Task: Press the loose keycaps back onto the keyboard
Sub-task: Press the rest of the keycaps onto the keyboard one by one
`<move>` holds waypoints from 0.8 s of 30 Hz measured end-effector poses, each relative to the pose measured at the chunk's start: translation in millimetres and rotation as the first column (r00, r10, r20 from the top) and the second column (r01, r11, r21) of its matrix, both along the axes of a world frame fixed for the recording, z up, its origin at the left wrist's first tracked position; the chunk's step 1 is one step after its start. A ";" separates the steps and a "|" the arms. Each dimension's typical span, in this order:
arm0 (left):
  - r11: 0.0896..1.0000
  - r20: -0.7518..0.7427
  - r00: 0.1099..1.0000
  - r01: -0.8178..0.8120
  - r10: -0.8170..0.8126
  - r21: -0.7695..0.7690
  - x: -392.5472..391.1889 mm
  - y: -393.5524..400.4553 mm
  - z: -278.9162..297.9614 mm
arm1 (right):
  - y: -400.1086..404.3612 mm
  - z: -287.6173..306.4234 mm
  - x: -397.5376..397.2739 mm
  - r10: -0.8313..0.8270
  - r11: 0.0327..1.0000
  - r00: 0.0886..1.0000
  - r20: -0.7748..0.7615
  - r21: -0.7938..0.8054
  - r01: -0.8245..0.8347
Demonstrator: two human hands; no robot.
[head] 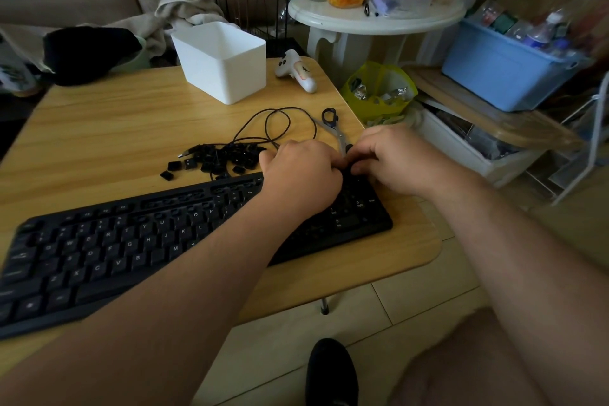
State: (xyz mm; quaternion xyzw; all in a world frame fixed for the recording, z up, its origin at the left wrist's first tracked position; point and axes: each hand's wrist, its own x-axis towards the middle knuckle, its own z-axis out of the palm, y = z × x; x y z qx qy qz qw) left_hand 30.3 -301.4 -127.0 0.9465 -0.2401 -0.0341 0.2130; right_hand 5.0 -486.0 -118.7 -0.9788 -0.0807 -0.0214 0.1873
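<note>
A black keyboard [131,241] lies slanted across the wooden table [115,128]. A pile of several loose black keycaps [220,158] sits just beyond its top edge, among a black cable [273,122]. My left hand [300,175] and my right hand [402,158] meet over the keyboard's far right corner, by the number pad. Their curled fingertips come together on a small dark piece [349,163], probably a keycap, at the top of the pad. The fingers hide most of it.
A white plastic bin [227,63] and a white controller [296,71] stand at the table's back. A black-handled tool [333,123] lies beyond my hands near the right edge. A round white side table [375,16], a blue crate [504,69] and a yellow-green bag [379,89] are to the right.
</note>
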 end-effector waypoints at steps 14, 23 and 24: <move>0.973 -0.158 0.960 0.228 -0.231 -0.033 18.5 28.9 -2.3 | -0.8 -3.9 -10.8 -0.153 0.947 0.980 -0.127 0.263 0.182; 0.948 -0.161 0.940 0.313 -0.302 0.049 18.6 40.1 8.3 | 15.0 13.3 -7.4 -0.172 0.984 0.979 -0.112 -0.056 0.166; 0.945 -0.151 0.939 0.321 -0.311 0.053 19.6 42.0 8.7 | 17.1 13.5 -6.8 -0.184 0.982 0.976 -0.116 -0.064 0.177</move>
